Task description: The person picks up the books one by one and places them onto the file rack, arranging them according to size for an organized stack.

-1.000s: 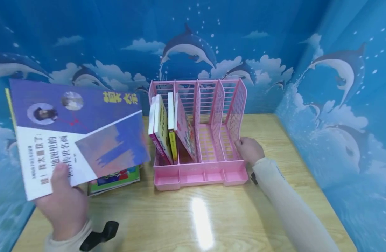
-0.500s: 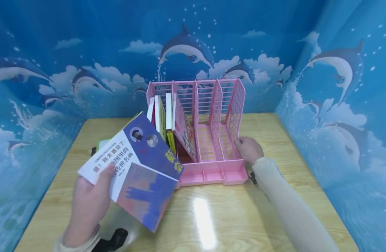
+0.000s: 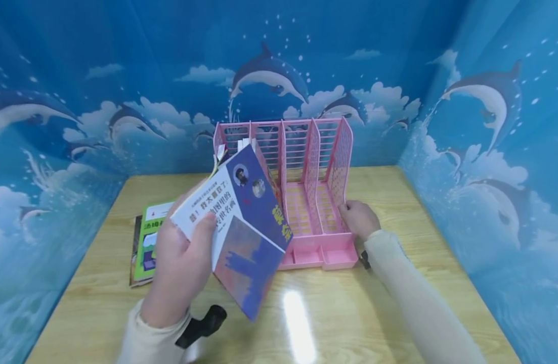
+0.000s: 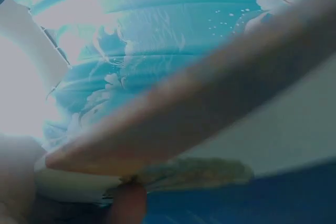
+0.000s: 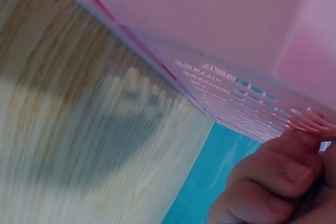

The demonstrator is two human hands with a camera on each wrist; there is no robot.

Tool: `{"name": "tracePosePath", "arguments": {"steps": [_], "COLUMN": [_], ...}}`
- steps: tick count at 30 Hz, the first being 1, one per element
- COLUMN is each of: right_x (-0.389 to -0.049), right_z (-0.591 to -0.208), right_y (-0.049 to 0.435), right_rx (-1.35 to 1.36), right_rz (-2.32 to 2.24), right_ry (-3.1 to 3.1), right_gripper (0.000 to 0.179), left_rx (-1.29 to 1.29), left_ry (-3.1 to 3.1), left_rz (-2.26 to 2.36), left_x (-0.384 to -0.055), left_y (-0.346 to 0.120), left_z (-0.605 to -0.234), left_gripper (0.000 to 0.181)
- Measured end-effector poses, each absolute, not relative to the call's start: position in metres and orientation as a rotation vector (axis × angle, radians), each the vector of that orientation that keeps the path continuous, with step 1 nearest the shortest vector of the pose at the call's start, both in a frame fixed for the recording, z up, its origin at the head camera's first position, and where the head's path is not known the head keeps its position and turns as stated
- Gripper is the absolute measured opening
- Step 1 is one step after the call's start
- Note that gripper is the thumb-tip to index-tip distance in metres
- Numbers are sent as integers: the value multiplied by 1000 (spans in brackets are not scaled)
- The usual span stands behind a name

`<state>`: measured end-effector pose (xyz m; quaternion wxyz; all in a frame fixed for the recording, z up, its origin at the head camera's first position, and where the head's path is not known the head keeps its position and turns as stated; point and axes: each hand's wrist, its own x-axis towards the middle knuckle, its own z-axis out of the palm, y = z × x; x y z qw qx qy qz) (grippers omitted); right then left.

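Observation:
My left hand [image 3: 180,268] grips a purple and white book [image 3: 256,242], thumb across its cover and fingers hidden behind. The book is tilted and overlaps the left part of a pink book rack [image 3: 338,259] in the head view. Its edge [image 4: 199,95] looks blurred in the left wrist view. Several books [image 3: 245,143] stand in the rack's left slots, mostly hidden behind the held one. My right hand [image 3: 360,218] pinches the front edge of the rack's right side panel; in the right wrist view its curled fingers [image 5: 273,174] meet the slotted pink wall.
A small pile of books [image 3: 148,253] with a green cover on top lies on the wooden table [image 3: 351,313], left of the rack and partly behind my left hand. A blue curtain [image 3: 178,60] with dolphins surrounds the table at the back and sides.
My left hand has carried the purple and white book rightward from the far left, turning it so it slants before the rack. The green pile is uncovered. My right hand keeps its place.

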<state>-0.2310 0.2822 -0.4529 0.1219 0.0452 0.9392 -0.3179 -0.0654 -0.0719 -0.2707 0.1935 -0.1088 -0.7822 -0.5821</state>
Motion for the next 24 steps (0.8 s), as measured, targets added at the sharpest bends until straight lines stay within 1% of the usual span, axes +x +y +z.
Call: {"name": "tracePosePath", "arguments": {"steps": [3, 5, 8, 10, 12, 16, 19, 24], "right_x": [-230, -229, -230, -231, -232, -232, -231, -230], "right_z": [-455, -456, -455, -454, -453, -454, -454, -453], "right_y": [281, 281, 280, 281, 281, 283, 284, 286], "right_rx": [133, 121, 119, 107, 112, 108, 106, 101], "right_rz": [-941, -943, -955, -955, -951, -947, -966, -988], "right_ry": [2727, 2729, 2741, 2749, 2745, 2736, 2731, 2738], "right_gripper": [56, 56, 57, 59, 61, 62, 62, 62], "left_rx": [-369, -361, -216, -140, -133, -286, -320, -226], "left_ry": [-2093, -2068, -2216, -2439, -2677, -2918, -2980, -3046], "left_rz": [-1706, -1769, -1901, -1895, -1844, -1731, -1760, -1820], "left_x": [-60, -57, -63, -75, -88, -110, -114, -110], "left_y": [-72, -76, -82, -86, -90, -97, -103, -111], "left_z": [-270, -270, -271, -272, -276, -285, -287, -282], "left_gripper": [49, 43, 33, 34, 39, 45, 45, 47]}}
